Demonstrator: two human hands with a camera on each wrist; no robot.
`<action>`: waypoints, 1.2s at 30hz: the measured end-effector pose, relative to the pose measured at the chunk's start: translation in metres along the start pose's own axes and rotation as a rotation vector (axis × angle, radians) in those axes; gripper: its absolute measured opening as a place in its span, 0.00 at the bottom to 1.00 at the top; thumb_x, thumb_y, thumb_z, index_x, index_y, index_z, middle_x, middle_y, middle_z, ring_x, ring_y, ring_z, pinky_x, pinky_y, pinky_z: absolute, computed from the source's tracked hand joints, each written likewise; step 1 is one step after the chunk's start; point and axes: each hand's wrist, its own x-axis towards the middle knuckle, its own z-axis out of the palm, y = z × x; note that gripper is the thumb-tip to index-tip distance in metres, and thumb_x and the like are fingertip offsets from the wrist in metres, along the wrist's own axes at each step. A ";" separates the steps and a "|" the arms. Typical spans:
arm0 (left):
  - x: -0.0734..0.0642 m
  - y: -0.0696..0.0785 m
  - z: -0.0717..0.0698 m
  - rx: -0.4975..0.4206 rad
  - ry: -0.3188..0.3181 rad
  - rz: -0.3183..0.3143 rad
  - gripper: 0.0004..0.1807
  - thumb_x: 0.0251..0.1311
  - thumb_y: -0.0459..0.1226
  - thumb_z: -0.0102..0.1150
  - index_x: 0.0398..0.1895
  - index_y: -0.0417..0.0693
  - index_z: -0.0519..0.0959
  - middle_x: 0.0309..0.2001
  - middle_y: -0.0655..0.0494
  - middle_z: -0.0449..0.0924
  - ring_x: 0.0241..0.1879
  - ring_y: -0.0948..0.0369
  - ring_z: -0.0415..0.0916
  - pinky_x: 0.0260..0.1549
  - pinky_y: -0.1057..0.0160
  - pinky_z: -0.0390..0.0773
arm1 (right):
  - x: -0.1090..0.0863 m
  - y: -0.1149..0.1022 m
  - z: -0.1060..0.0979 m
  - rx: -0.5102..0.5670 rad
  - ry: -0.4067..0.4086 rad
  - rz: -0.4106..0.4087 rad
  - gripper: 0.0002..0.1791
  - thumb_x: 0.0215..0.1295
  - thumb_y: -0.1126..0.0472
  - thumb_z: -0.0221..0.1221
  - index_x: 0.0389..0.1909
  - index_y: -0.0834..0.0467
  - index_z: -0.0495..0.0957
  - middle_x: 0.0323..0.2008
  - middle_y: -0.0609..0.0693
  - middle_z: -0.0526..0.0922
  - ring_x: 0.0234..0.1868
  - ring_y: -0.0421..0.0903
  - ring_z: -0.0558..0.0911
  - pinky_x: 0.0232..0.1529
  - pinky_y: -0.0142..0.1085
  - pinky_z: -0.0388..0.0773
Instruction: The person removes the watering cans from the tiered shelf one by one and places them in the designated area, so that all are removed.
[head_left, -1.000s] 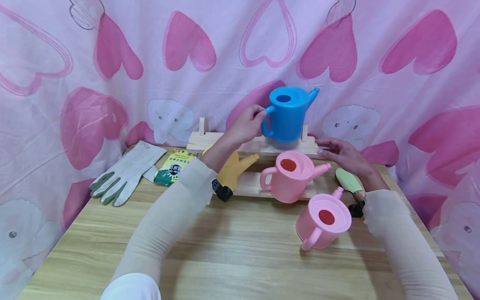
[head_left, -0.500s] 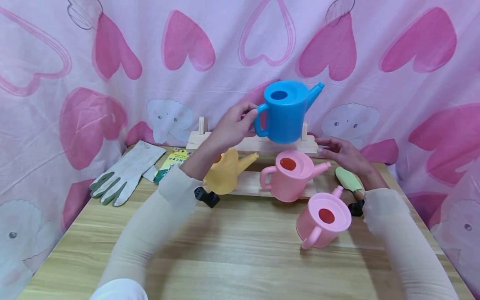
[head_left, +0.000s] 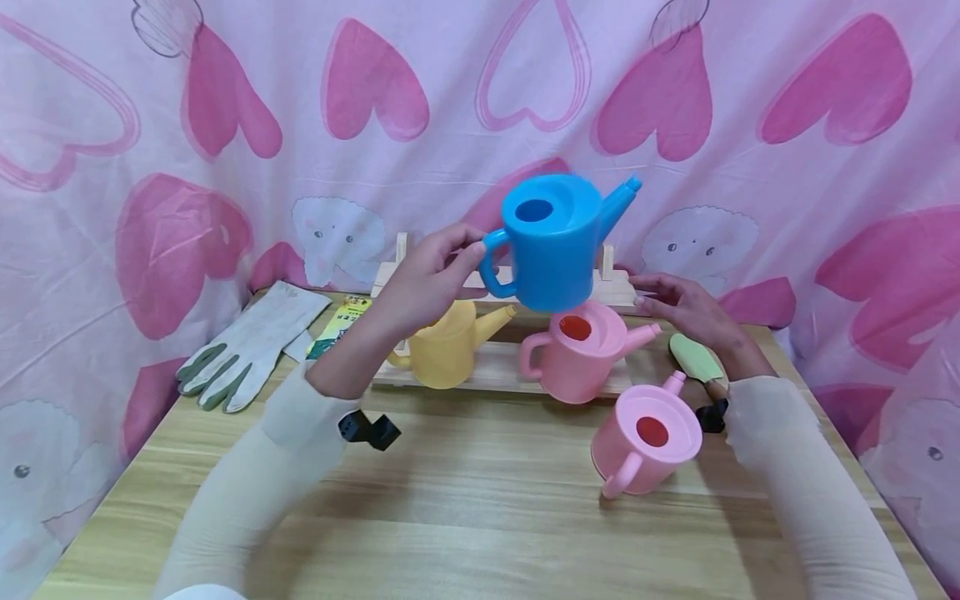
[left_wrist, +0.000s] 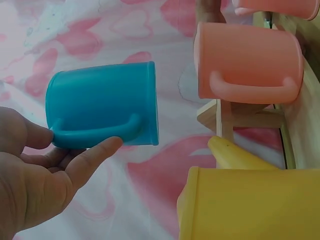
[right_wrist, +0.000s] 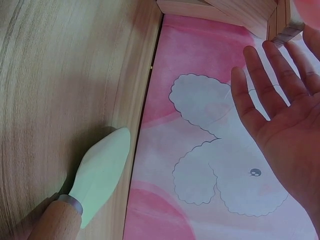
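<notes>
My left hand [head_left: 427, 283] pinches the handle of a blue watering can [head_left: 551, 258], held in the air in front of a wooden two-tier stand [head_left: 617, 292]. In the left wrist view, the thumb and fingers are at the blue can's handle [left_wrist: 97, 136]. My right hand [head_left: 686, 308] has its fingertips at the right end of the stand's upper board; in the right wrist view those fingers [right_wrist: 265, 90] lie fairly straight. A yellow watering can [head_left: 444, 350] and a pink watering can [head_left: 581, 362] stand on the lower board. Another pink watering can [head_left: 645, 442] stands on the table.
White-and-green work gloves [head_left: 251, 346] lie at the table's left, beside a yellow-green packet [head_left: 341, 325] partly hidden by my left arm. A green-bladed trowel [right_wrist: 102, 172] with a wooden handle lies at the right. A pink patterned curtain [head_left: 450, 83] hangs behind the table [head_left: 450, 500].
My left hand has lifted the blue watering can off the stand's upper board and brought it left and nearer. The right hand has stayed at the board's end.
</notes>
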 end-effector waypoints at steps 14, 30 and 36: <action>-0.054 -0.006 -0.017 0.009 -0.067 -0.012 0.14 0.79 0.33 0.49 0.60 0.34 0.73 0.50 0.40 0.77 0.53 0.46 0.81 0.44 0.46 0.85 | 0.001 -0.001 0.000 -0.016 0.003 0.030 0.35 0.74 0.46 0.61 0.77 0.52 0.64 0.72 0.58 0.66 0.69 0.61 0.65 0.66 0.66 0.65; -0.107 -0.037 -0.018 -0.063 -0.214 -0.110 0.13 0.79 0.31 0.49 0.60 0.34 0.72 0.54 0.39 0.75 0.57 0.42 0.79 0.49 0.51 0.83 | 0.002 -0.001 0.001 0.007 0.008 0.053 0.35 0.74 0.45 0.62 0.76 0.52 0.66 0.69 0.58 0.70 0.68 0.59 0.67 0.67 0.65 0.64; -0.121 -0.053 -0.011 -0.088 -0.250 -0.158 0.13 0.80 0.34 0.49 0.59 0.36 0.74 0.55 0.37 0.75 0.56 0.44 0.80 0.50 0.51 0.83 | 0.002 -0.003 0.002 -0.006 0.011 0.042 0.35 0.74 0.45 0.62 0.76 0.53 0.66 0.69 0.59 0.70 0.68 0.59 0.67 0.67 0.65 0.65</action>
